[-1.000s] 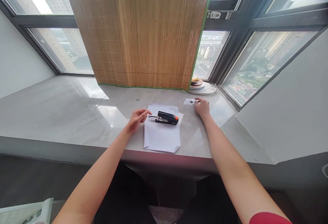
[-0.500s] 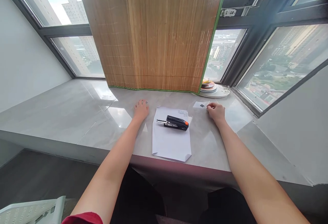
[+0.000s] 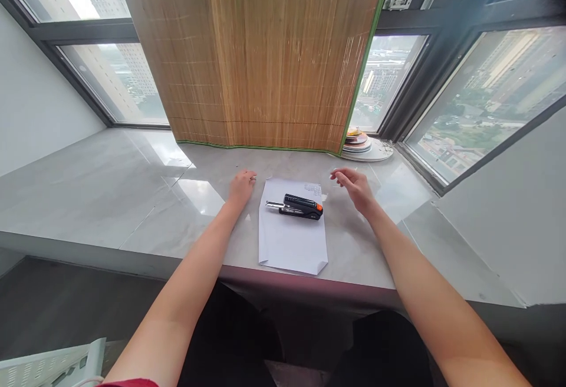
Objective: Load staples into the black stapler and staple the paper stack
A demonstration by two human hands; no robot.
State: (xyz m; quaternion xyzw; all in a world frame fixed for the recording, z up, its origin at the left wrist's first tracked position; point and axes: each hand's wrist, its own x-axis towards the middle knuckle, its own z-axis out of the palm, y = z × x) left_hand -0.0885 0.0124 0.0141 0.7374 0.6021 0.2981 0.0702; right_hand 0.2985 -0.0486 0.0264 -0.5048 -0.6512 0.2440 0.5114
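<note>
A black stapler (image 3: 301,207) with an orange tip lies on a stack of white paper (image 3: 292,245), its metal staple tray sticking out to the left. To the left of the paper, my left hand (image 3: 242,187) rests on the sill with its fingers loosely bent and nothing visibly held; a small grey glint shows near the fingers. Beyond the paper's right edge, my right hand (image 3: 354,185) is held with thumb and fingertips together. Whatever they pinch is too small to make out. The small white sheet with dark bits is mostly hidden by this hand.
The pale tiled sill (image 3: 132,192) stretches left and right under the windows. A bamboo blind (image 3: 278,56) hangs over its back edge. Stacked plates (image 3: 367,148) stand in the back right corner. A white plastic basket-like item (image 3: 44,366) sits low at left.
My right hand has moved left, over the spot where the small white sheet with dark bits lay. My left hand stays in about the same place. The view has tilted slightly.
</note>
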